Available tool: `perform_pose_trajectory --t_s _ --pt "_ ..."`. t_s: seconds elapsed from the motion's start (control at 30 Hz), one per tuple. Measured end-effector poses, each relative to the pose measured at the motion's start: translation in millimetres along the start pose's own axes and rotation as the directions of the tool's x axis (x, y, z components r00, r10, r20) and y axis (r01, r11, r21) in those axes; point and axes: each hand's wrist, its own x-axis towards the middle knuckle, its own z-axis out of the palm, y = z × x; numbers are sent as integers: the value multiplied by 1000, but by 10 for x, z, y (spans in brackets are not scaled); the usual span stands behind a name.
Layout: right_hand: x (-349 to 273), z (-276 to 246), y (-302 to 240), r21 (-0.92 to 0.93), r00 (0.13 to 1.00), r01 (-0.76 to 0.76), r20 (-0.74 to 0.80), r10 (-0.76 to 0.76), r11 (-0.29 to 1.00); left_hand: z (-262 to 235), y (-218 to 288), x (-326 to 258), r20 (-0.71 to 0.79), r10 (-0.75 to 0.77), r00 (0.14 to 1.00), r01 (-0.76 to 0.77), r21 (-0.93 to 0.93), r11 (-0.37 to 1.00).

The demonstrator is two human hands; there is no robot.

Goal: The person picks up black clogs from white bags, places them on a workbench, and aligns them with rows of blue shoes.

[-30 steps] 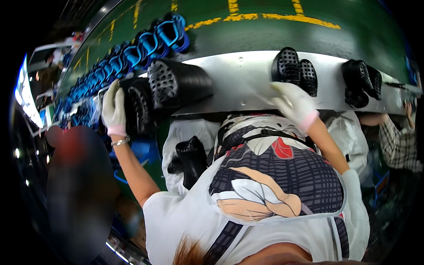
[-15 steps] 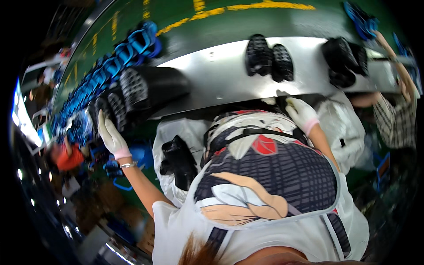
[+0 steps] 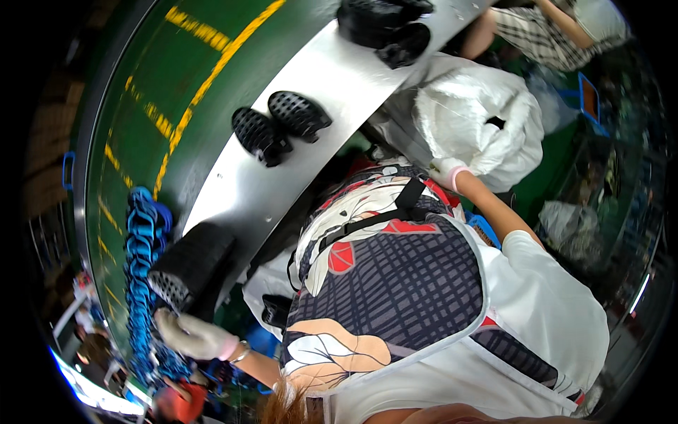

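My left hand, in a white glove, is at the left end of a metal bench. Its fingers look stretched out beside a large black boot-like piece of footwear with a holed pattern at one end. Contact between them is unclear. My right hand, also gloved, has bent fingers near my waist at the edge of a white sack. What lies in those fingers is hidden. Two black holed clogs, one left and one right, sit on the bench.
More black footwear sits on the bench's far end, where a person in checked clothing is. A row of blue strapped footwear stretches along the green surface with yellow lines. Another person in orange is at lower left.
My view has swung to the right, so the bench now slants. My left hand has turned beside the black footwear. The right hand has moved from the bench edge to the sack.
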Motion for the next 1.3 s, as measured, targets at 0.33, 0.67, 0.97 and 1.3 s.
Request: perform_pose_trajectory --t_s 0.33,0.67,0.97,1.3 --pt "-643 249 -240 458 943 -24 -286 173 889 1371 1323 -190 770 392 503 252 -565 786" --pt "-1004 -859 -1791 522 774 547 -613 -157 654 1857 2456 -257 394 913 -102 447 -802 396" --pt "-1209 -713 -1758 595 783 486 -622 -16 640 2133 2344 -597 199 979 38 237 -954 185" --pt "-2188 -425 -917 811 810 580 -584 -51 -80 1399 3164 -678 308 901 -307 907 -191 374"
